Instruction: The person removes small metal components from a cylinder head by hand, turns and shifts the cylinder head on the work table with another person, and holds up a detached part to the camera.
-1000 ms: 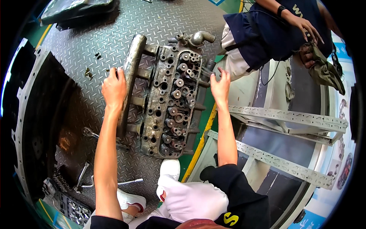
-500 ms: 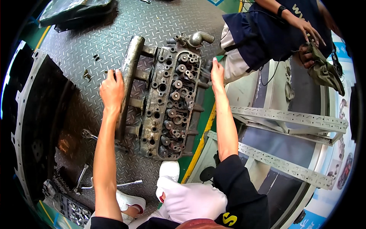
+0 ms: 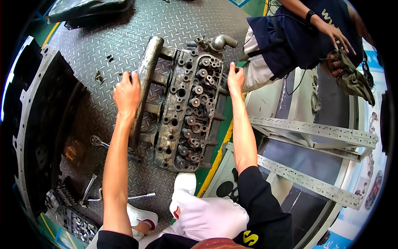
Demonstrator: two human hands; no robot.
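Observation:
A worn, greasy cylinder head (image 3: 170, 133) with rows of valve springs lies on a metal tread-plate surface. A thick pipe-shaped manifold (image 3: 148, 62) runs along its left side, joined by short branches. My left hand (image 3: 127, 94) is closed against the outer side of this manifold, its fingers curled and partly hidden. At the far right side my right hand (image 3: 236, 79) grips the edge of the cylinder head, with the fingertips out of sight. A bent metal outlet (image 3: 224, 42) sits at the far end, just beyond my right hand.
Wrenches (image 3: 88, 187) and a socket case (image 3: 81, 224) lie at the lower left. A large dark curved panel (image 3: 35, 95) stands at the left. Another person (image 3: 286, 45), holding a cloth (image 3: 352, 79), stands at the far right beside a grey metal frame (image 3: 315, 130). My white shoe (image 3: 185, 182) is near the head's front end.
The view has shifted slightly. My right hand has come a little nearer and closer in to the cylinder head's side, its fingers more curled. My left hand stays at the manifold.

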